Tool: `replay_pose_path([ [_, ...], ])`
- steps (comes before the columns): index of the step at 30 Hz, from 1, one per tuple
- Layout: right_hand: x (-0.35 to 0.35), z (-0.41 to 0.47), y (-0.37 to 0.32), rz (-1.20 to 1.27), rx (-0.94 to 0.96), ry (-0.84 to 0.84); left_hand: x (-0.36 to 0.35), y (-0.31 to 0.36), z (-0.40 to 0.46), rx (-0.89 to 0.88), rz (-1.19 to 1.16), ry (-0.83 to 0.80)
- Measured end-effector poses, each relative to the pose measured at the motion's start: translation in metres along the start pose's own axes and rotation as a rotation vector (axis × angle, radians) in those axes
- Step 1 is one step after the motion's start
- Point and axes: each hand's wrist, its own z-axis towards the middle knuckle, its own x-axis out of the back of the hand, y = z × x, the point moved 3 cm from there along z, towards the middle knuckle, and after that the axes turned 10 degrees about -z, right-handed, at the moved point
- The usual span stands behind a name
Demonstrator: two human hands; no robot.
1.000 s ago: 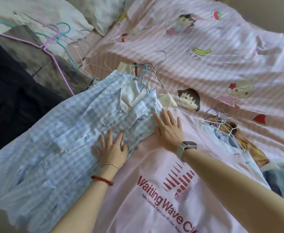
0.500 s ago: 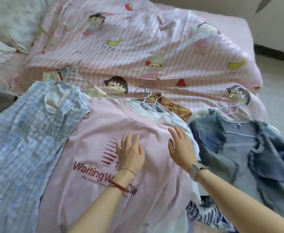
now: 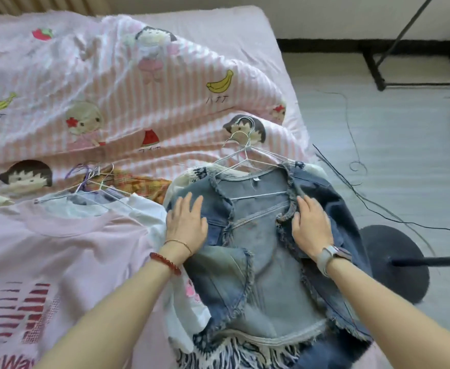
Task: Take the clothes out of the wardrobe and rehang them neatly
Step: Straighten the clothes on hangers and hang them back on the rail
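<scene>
A bed fills most of the view, covered by a pink-and-white striped quilt (image 3: 128, 83) printed with cartoon children, bananas and strawberries; pale floor shows from 1 to 4 o'clock, crossed by thin dark cables (image 3: 351, 182), with a round black stand base (image 3: 394, 262) at 4 o'clock just beside the bed's edge.

At centre, toward 4 o'clock, a frayed-edge denim jacket (image 3: 266, 257) lies flat on the bed, front open, on a silver wire hanger (image 3: 247, 155) whose hook points toward 12 o'clock over the quilt. A second wire hook sits right beside it. Under the jacket's hem, at 6 o'clock, a dark-and-white fringed garment (image 3: 234, 352) pokes out.

The left hand (image 3: 185, 225), fingers straight and together, presses flat on the jacket's left front panel. The right hand (image 3: 310, 230), wearing a watch at the wrist, also lies flat with extended fingers on the opposite front edge, at the frayed trim. Neither hand grips anything.

At 8 o'clock a pink T-shirt (image 3: 66, 251) with dark red lettering lies flat, its edge near the left wrist. Above its neckline, at 9 to 10 o'clock, a bunch of wire hangers (image 3: 93, 182) carries white and pale blue garments, with an orange plaid cloth (image 3: 141, 186) just beyond them.
</scene>
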Motion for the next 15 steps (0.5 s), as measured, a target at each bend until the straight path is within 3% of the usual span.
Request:
replay_pose_path([
  [4,-0.003,0.059,0.025,-0.096,0.020,-0.035,-0.007,-0.006,0.052,0.001,0.143,-0.040],
  [7,-0.008,0.093,0.031,-0.132,0.052,-0.057,-0.019,-0.016,0.080,0.098,0.074,-0.103],
  [11,-0.020,0.109,0.031,-0.146,0.047,-0.177,-0.020,-0.007,0.088,0.085,0.147,0.032],
  [15,-0.012,0.099,0.032,-0.183,0.005,-0.132,-0.011,0.005,0.074,0.006,0.131,0.130],
])
